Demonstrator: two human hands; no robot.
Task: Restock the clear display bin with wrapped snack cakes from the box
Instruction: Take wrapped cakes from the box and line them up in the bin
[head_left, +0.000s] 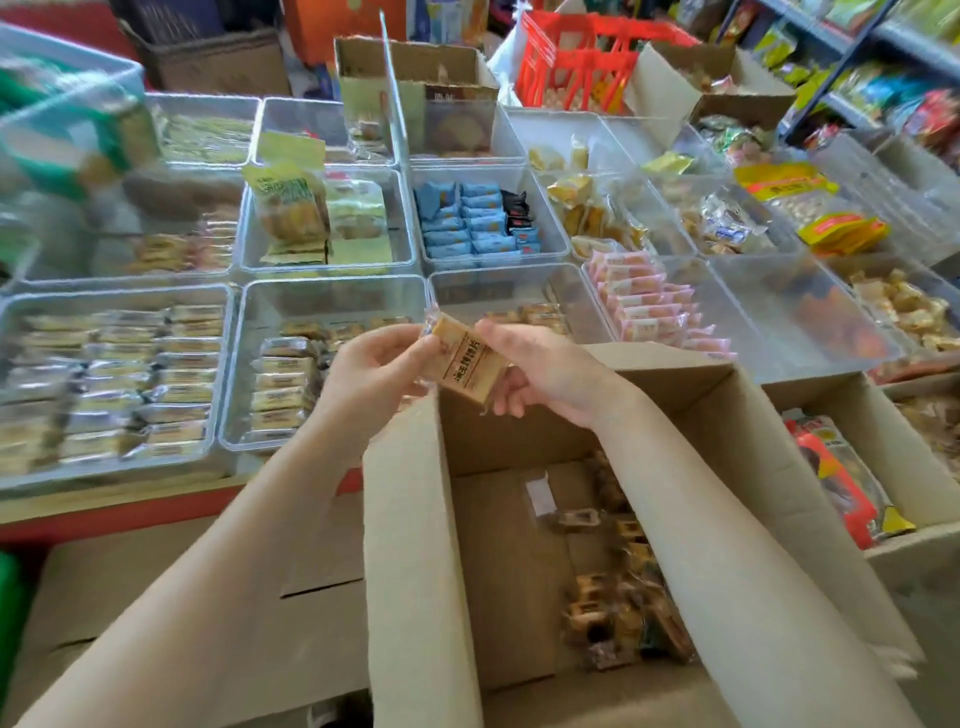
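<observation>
A tan wrapped snack cake (464, 364) with dark lettering is held up between both hands, above the far flap of an open cardboard box (410, 545). My left hand (374, 374) grips its left end and my right hand (535, 371) grips its right side. Several more wrapped cakes (618, 608) lie loose at the bottom right of the box. Just beyond the hands stands a clear display bin (249, 364), partly filled with similar cakes along its left side. Another clear bin (498, 291) to its right holds a few cakes.
Many clear bins of snacks cover the counter, among them blue packets (467, 223) and pink packets (644, 306). A red basket (576, 67) and cardboard boxes stand at the back. A second box with red packs (841, 478) sits at right. Shelves line the far right.
</observation>
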